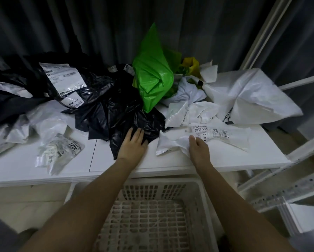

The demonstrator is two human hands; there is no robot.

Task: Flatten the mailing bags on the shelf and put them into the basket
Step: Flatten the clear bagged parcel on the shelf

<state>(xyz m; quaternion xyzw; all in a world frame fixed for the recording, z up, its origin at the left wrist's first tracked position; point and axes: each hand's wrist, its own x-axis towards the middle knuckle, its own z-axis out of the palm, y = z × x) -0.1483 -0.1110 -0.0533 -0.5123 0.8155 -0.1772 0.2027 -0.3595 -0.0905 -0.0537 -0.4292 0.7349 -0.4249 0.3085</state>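
- Resting flat with fingers spread, the left hand [133, 142] pressed a crumpled black plastic mailing bag [123, 117] on the white shelf [170, 161].
- The right hand [198, 145] pinched a wrinkled white labelled mailing bag [203, 140]; its fingertips were hidden.
- The white perforated plastic basket [152, 215] stood below, cut off by the forearms.

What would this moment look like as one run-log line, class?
left hand: flat on black bag | right hand: pinching white bag | basket: empty below shelf | phase: picking first bags

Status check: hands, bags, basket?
Left hand flat on black bag. Right hand pinching white labelled bag. Basket below shelf, no bags in it. Nothing blocking.
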